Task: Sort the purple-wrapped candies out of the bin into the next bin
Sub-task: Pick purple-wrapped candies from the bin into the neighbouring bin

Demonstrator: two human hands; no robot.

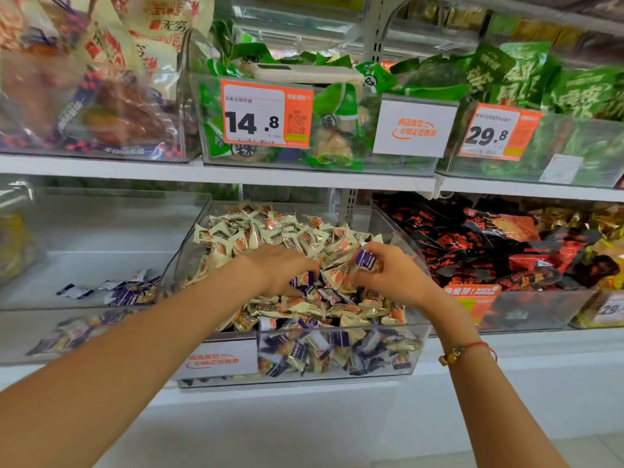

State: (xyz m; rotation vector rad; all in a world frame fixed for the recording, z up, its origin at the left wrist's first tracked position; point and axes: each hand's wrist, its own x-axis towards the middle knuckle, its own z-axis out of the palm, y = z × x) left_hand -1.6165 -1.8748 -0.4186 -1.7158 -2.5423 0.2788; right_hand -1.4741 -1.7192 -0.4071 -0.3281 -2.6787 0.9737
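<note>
White shop shelf [304, 179], clear bins [337, 352]

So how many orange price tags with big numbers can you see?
2 for sure: the 14.8 tag on the upper middle bin and the 29.8 tag upper right. A third tag, cut off at the lower right edge, may be another.

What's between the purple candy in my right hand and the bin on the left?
The left hand and forearm lie across that path, and the clear bin wall stands between the purple candy in the right hand and the left bin.
</note>
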